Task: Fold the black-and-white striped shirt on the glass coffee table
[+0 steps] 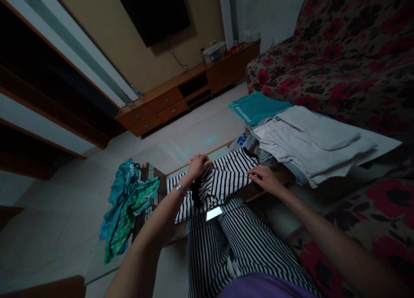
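Note:
A black-and-white striped shirt (228, 183) with black trim lies spread across the low table in front of my knees, partly folded over itself. My left hand (198, 166), with a bracelet at the wrist, has its fingers closed on the shirt's far edge, left of the middle. At the garment's right end, my right hand (265, 178) pinches the cloth by a corner near the black trim. The fingertips of both hands are partly hidden. A bright white rectangle (214, 213) shows at the shirt's near edge, above my striped trousers (233, 242).
Crumpled teal and green clothes (124, 207) hang over the table's left end. On the right are a stack of white garments (310, 138) and a folded teal garment (260, 108). A flowered sofa (339, 73) stands at right; a wooden TV cabinet (166, 112) runs along the wall.

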Tool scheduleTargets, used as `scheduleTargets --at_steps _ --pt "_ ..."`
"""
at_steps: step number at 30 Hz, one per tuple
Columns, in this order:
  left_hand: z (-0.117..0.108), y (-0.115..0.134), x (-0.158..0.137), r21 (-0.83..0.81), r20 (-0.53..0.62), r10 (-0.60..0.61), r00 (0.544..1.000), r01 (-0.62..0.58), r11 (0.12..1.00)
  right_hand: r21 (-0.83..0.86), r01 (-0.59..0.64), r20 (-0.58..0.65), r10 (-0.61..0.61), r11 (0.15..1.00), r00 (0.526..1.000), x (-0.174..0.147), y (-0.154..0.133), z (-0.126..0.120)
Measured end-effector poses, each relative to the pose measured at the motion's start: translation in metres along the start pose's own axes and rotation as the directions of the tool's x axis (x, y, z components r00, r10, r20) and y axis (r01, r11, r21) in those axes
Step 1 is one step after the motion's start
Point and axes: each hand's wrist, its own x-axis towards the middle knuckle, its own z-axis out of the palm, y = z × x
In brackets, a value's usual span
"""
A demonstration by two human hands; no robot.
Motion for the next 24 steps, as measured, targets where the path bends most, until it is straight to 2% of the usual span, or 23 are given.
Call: scheduleTargets --at_steps 2,4,6,9,11,13,16,18,21,24 --pt "-0.01 -0.012 -0.025 -0.237 -0.09 -0.171 0.981 0.145 0.961 -0.001 0.005 0.002 -0.005 1.0 1.0 0.0 0.001 0.0" --pt "-0.018 -0.024 -0.057 -0.376 -0.129 -0.258 0.958 0.193 0.906 -0.004 0.01 0.003 -0.01 1.0 1.0 -0.001 0.001 0.0" --pt "-0.021 -0.03 -0.092 -0.382 -0.14 -0.284 0.948 0.213 0.899 -0.01 0.013 0.002 -0.013 1.0 1.0 -0.001 0.001 0.001" --pt "-0.012 -0.024 -0.137 -0.271 -0.052 -0.318 0.947 0.293 0.917 -0.02 0.012 0.004 -0.012 1.0 1.0 -0.002 0.002 0.003" --pt "0.0 -0.012 -0.155 -0.227 0.018 -0.371 0.928 0.366 0.903 -0.024 0.013 0.006 -0.013 1.0 1.0 -0.003 0.004 0.004" --pt "0.013 0.002 -0.166 -0.26 0.022 -0.459 0.888 0.449 0.855 -0.031 0.014 0.012 -0.014 0.999 1.0 -0.003 0.006 0.003" --pt "0.027 0.017 -0.171 -0.467 -0.034 -0.598 0.801 0.516 0.718 -0.08 0.013 0.026 -0.011 0.997 1.0 0.0 0.0 -0.002" --pt "0.033 0.022 -0.173 -0.629 -0.059 -0.651 0.756 0.479 0.613 -0.183 0.01 0.002 -0.01 0.983 1.0 0.007 -0.018 -0.005" --pt "0.038 0.024 -0.177 -0.847 -0.065 -0.684 0.726 0.323 0.423 -0.28 0.082 0.009 -0.083 0.956 0.997 0.023 -0.07 0.003" --pt "0.037 0.028 -0.181 -0.972 0.017 -0.708 0.706 0.178 0.154 -0.107 0.231 0.159 -0.213 0.967 0.964 0.036 -0.135 0.038"
